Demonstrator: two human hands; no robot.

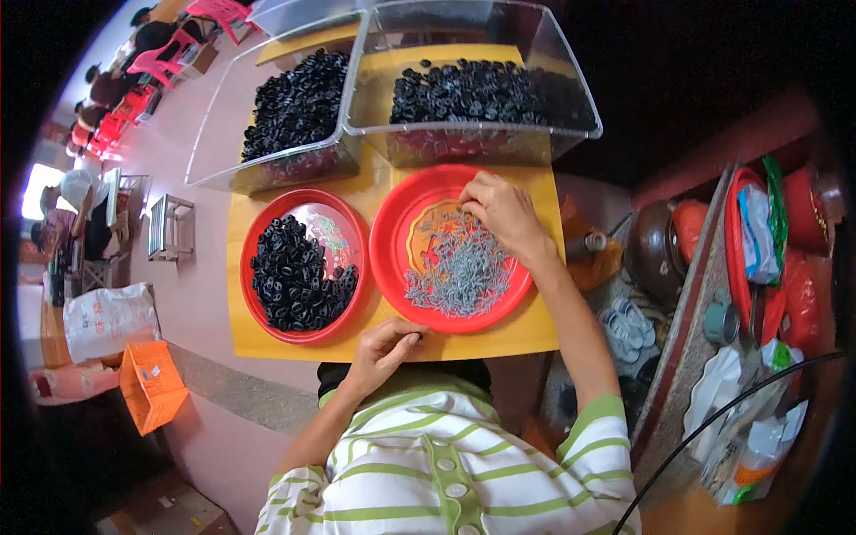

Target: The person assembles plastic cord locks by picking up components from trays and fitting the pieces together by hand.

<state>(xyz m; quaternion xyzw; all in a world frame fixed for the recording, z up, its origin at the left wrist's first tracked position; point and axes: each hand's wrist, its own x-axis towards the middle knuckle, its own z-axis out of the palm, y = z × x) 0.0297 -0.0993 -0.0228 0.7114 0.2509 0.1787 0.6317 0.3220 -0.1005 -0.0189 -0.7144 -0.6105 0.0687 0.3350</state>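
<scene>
On the yellow table (526,334) stand two red plates. The right red plate (392,232) holds a heap of small grey pins (459,272). My right hand (504,212) rests on the far edge of that heap, fingers curled down into the pins. My left hand (383,348) sits at the table's near edge by the rim of the right plate, fingers closed on a small black part (412,337). The left red plate (343,223) carries a pile of small black rings (290,276).
Two clear plastic bins of black parts stand at the back: left bin (267,169), right bin (499,143). An orange crate (150,383) and a white sack (107,316) lie on the floor at left. Pots, sandals and red basins crowd the right. People sit on pink chairs far left.
</scene>
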